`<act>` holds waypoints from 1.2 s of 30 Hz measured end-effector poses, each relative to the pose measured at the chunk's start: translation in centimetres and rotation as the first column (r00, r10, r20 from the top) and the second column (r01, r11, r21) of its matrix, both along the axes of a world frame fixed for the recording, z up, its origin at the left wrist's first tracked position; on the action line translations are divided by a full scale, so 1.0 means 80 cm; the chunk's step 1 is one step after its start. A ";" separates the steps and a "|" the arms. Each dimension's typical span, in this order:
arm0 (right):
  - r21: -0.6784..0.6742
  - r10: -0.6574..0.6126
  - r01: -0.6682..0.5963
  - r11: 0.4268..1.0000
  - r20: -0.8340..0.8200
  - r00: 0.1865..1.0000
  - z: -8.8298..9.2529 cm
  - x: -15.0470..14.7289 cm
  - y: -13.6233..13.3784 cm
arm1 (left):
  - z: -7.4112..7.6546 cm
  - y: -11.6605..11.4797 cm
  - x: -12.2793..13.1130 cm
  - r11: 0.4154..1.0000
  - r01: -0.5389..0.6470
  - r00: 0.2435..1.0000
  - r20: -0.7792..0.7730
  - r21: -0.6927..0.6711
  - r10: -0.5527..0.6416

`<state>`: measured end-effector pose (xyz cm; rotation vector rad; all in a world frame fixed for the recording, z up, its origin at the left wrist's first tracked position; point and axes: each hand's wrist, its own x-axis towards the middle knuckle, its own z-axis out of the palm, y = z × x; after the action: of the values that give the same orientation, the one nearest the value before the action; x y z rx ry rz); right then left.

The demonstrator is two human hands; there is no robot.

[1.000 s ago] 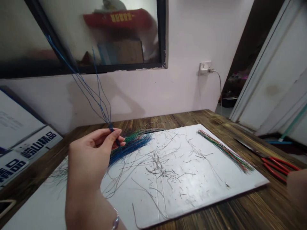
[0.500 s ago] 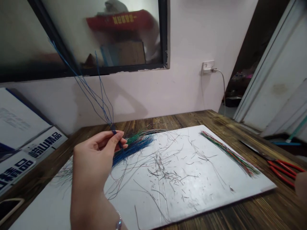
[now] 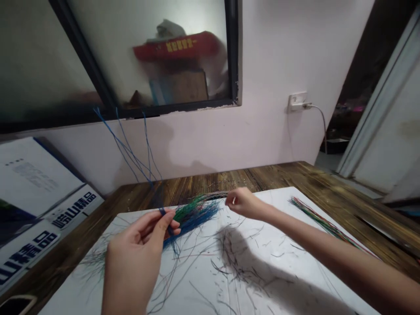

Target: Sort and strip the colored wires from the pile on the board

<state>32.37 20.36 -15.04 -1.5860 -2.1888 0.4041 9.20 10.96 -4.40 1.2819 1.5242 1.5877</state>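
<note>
My left hand (image 3: pixel 141 245) pinches a small bunch of thin blue wires (image 3: pixel 131 148) between thumb and fingers; their free ends fan upward toward the window. A pile of blue and green wires (image 3: pixel 193 212) lies on the white board (image 3: pixel 288 245) just right of that hand. My right hand (image 3: pixel 241 202) reaches across the board to the far end of that pile. Its fingers are curled in a pinch, and what they hold is too small to make out. Many stripped wire scraps (image 3: pixel 236 262) litter the board.
A bundle of red and green wires (image 3: pixel 323 223) lies on the board's right side. The board rests on a wooden table (image 3: pixel 272 175) against a wall with a window (image 3: pixel 147 57) and a socket (image 3: pixel 297 101). Printed boxes (image 3: pixel 39 210) stand at left.
My right hand has come in from the right edge and reached across to the wire pile. My left hand has lowered with the blue wires. The view has shifted, and the red pliers are out of sight.
</note>
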 end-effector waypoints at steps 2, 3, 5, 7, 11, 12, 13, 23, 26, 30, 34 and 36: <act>-0.061 0.002 0.002 0.998 0.076 0.997 -0.016 -0.011 0.017 | 0.000 0.000 -0.003 0.999 -0.016 1.000 -0.010 -0.033 0.015; -0.086 -0.001 0.010 0.996 0.112 0.994 -0.025 -0.016 0.025 | 0.000 0.000 -0.005 0.999 -0.025 1.000 -0.014 -0.046 0.024; -0.110 0.002 0.017 0.994 0.164 0.986 -0.039 -0.025 0.041 | -0.001 0.001 -0.010 0.997 -0.039 0.999 -0.022 -0.059 0.038; -0.121 0.019 0.005 0.993 0.196 0.980 -0.048 -0.030 0.054 | -0.003 0.002 -0.015 0.997 -0.048 0.999 -0.027 -0.063 0.046; -0.140 0.061 -0.029 0.990 0.231 0.971 -0.051 -0.034 0.065 | -0.008 0.003 -0.022 0.996 -0.062 0.997 -0.046 -0.059 0.060; -0.144 0.065 -0.031 0.989 0.237 0.969 -0.051 -0.035 0.065 | -0.009 0.004 -0.022 0.996 -0.065 0.997 -0.048 -0.059 0.062; -0.148 0.068 -0.033 0.988 0.242 0.968 -0.051 -0.036 0.065 | -0.009 0.005 -0.022 0.996 -0.067 0.997 -0.047 -0.060 0.064; -0.100 0.003 0.022 0.995 0.243 0.970 -0.055 -0.037 0.061 | -0.006 0.004 -0.016 0.996 -0.062 0.997 -0.049 -0.058 0.059; -0.104 0.020 0.006 0.995 0.247 0.969 -0.056 -0.034 0.060 | -0.007 0.002 -0.018 0.996 -0.065 0.998 -0.029 -0.056 0.063; -0.111 0.070 -0.042 0.993 0.262 0.963 -0.056 -0.033 0.058 | -0.007 0.004 -0.017 0.997 -0.054 0.998 -0.025 -0.054 0.053; -0.116 0.085 -0.053 0.992 0.285 0.955 -0.055 -0.036 0.059 | -0.006 0.004 -0.014 0.997 -0.046 0.999 -0.016 -0.060 0.045; -0.109 0.083 -0.052 0.993 0.295 0.952 -0.055 -0.038 0.060 | -0.006 0.003 -0.015 0.996 -0.052 0.999 -0.016 -0.066 0.051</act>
<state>29.33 25.12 -19.42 -1.7252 -2.4899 0.3135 8.01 11.20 -4.88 1.2297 1.6168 1.5492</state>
